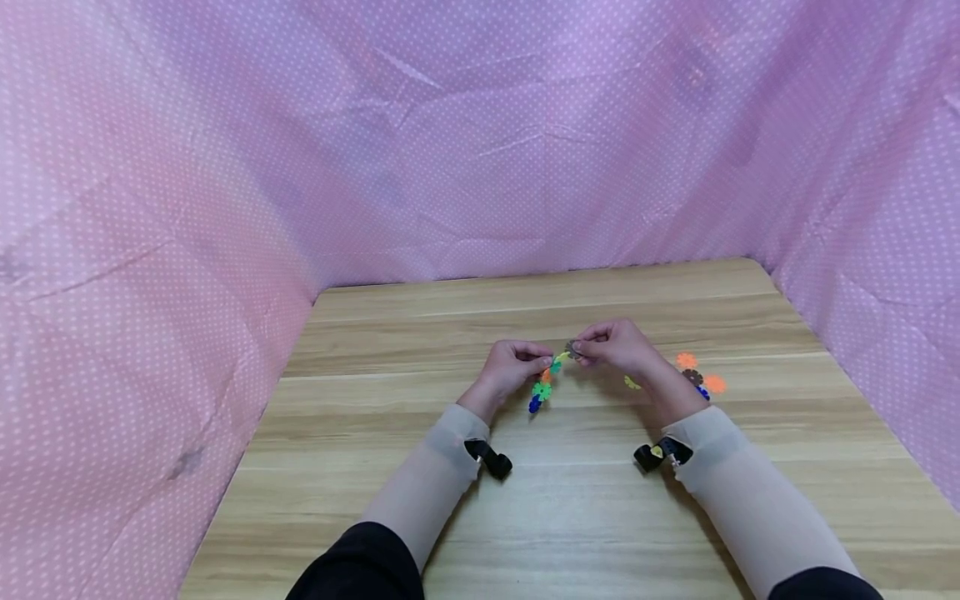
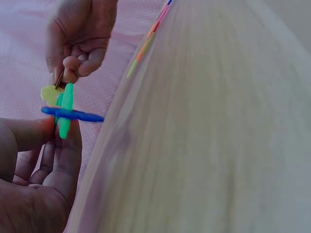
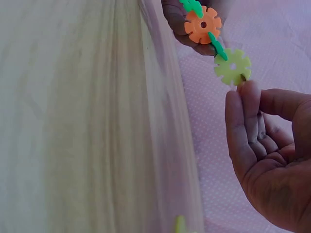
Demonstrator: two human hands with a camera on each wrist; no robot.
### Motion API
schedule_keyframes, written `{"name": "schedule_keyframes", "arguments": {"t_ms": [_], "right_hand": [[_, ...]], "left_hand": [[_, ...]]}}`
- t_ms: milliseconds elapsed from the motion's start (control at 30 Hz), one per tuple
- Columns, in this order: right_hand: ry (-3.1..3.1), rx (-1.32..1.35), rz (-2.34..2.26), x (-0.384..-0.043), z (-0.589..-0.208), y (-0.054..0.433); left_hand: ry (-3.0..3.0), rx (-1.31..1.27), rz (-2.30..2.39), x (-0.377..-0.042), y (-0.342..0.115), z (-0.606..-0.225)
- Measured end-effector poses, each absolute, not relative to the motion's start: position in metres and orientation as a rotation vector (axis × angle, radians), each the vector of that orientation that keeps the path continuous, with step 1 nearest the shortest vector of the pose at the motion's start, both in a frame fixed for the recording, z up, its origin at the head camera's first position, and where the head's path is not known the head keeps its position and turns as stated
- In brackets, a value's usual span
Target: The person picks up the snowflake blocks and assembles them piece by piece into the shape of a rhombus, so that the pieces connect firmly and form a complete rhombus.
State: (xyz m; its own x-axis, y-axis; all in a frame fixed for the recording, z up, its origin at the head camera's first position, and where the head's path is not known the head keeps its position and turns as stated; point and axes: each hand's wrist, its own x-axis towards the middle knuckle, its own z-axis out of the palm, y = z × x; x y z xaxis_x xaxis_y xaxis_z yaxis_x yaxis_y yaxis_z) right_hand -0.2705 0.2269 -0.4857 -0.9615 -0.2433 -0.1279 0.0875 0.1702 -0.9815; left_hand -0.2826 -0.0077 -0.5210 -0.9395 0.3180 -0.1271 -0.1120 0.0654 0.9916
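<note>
A chain of notched plastic discs slotted into one another hangs from my left hand (image 1: 510, 367), which pinches it between thumb and fingers. A blue disc (image 1: 535, 404) is at its lower end, with a green disc (image 1: 542, 390) and an orange disc (image 3: 203, 24) farther up. At the upper end is a yellow-green disc (image 3: 233, 67), joined by a small green one (image 3: 218, 47). My right hand (image 1: 621, 346) pinches a brown disc (image 1: 572, 349) at the edge of the yellow-green disc. The fingertips mostly hide it in the right wrist view, so how deep it sits cannot be told.
Loose discs lie on the wooden table (image 1: 570, 517) near the right forearm: an orange one (image 1: 686, 360), a brown one (image 1: 692, 377), another orange one (image 1: 715, 384), a blue one (image 1: 702, 392) and a yellow-green one (image 1: 632, 382). A pink dotted cloth (image 1: 480, 150) surrounds the table.
</note>
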Motion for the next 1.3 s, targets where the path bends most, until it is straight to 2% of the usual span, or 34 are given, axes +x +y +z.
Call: {"name": "schedule_keyframes", "arguments": {"t_ms": [533,1033,1300], "right_hand": [[2.236,-0.186,-1.824,-0.274,-0.491,0.231],[2.106,-0.296,-1.844,-0.273,-0.497,0.225],[2.19,-0.337,-1.756,-0.271,-0.492,0.227]], "left_hand": [[1.782,0.234,2.005,-0.287,-0.011,-0.523],[1.773,0.317,2.052,-0.283,-0.004,-0.52],[1.755,0.274,2.071,-0.283,-0.005,-0.52]]}}
